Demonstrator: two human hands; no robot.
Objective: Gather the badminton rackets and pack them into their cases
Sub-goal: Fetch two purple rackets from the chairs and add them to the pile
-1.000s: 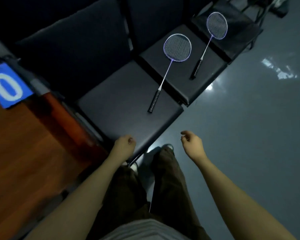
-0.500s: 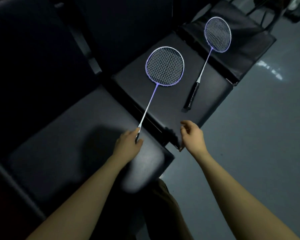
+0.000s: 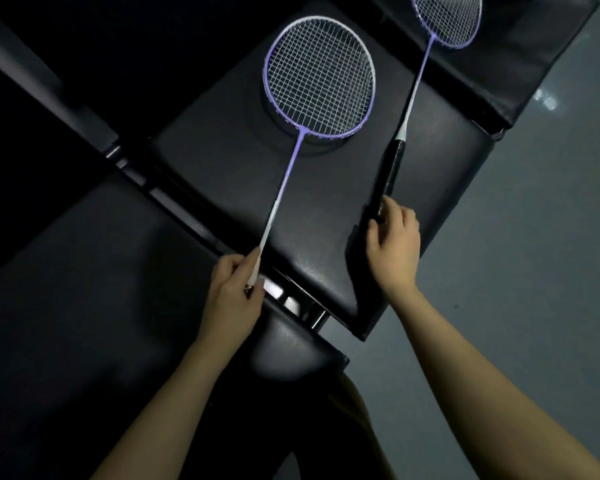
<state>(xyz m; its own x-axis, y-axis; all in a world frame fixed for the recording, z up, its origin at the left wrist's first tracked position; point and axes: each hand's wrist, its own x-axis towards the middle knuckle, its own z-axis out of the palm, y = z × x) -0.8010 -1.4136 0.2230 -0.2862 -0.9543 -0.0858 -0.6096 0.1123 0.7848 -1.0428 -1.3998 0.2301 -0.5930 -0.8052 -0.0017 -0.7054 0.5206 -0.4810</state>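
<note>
Two purple-framed badminton rackets with white strings lie over a row of black padded seats. My left hand [image 3: 234,292] is closed around the grip of the near racket [image 3: 319,76], whose head hovers slightly above the middle seat [image 3: 222,161] and casts a round shadow. My right hand [image 3: 394,244] has its fingers on the lower end of the black grip of the far racket [image 3: 413,84], which still rests flat; its head runs off the top edge. No racket case is in view.
The near seat [image 3: 84,289] is below left, a further seat [image 3: 520,53] at the top right. A metal bracket [image 3: 291,303] joins the seats. Grey glossy floor [image 3: 534,271] lies to the right. My trouser legs show at the bottom.
I have leaned closer to the seats. My left hand has gripped the near racket and lifted its head slightly. My right hand has moved forward onto the far racket's grip.
</note>
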